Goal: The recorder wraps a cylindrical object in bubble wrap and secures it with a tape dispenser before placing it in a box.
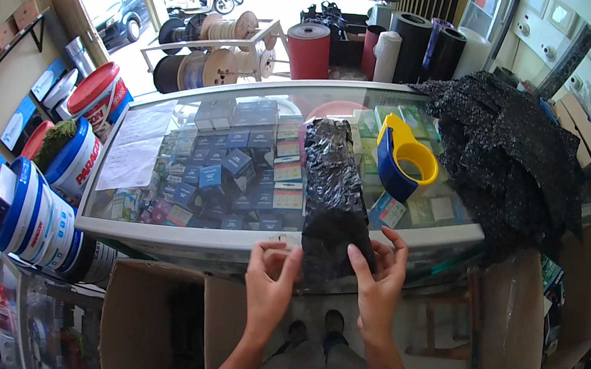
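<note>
A long, flat package wrapped in black plastic [335,191] lies on the glass-topped display counter [238,244], its near end reaching past the front edge. My right hand [380,281] grips its near right corner, thumb on top and fingers along the side. Close to the near left corner is my left hand [271,277], thumb and fingers curled towards each other; whether it pinches something there is too small to tell. To the right of the package, a yellow and blue tape dispenser [408,159] rests on the glass.
Black bubble wrap [505,155] is heaped over the counter's right end. A sheet of paper [136,149] lies at the left. Open cardboard boxes stand below, left [153,331] and right [533,324]. Paint buckets [40,218] line the left side; material rolls [309,52] stand behind.
</note>
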Demonstrator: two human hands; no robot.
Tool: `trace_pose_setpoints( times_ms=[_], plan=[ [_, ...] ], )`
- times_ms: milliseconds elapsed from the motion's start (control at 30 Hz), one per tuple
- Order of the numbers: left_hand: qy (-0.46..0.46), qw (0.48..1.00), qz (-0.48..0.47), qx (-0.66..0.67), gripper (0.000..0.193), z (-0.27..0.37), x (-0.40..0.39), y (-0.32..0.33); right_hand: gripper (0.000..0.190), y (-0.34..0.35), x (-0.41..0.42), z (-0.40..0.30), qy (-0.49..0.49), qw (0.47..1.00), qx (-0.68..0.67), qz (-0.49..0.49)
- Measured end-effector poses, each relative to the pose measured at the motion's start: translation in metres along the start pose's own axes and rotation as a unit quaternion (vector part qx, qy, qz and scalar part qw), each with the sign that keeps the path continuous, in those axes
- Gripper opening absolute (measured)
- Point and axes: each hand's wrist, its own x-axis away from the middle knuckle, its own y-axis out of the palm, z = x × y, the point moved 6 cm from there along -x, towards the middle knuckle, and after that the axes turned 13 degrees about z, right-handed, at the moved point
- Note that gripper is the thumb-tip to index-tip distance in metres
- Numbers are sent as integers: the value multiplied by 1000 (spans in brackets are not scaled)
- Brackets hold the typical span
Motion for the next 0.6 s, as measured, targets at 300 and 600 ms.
trace_pose_setpoints(
  times_ms=[300,600],
  plan=[
    [71,997,21,11,30,7,-9,23,27,3,2,9,-97,992,25,82],
    [309,937,160,25,23,-3,22,28,24,-2,18,8,-210,971,67,93]
  ],
)
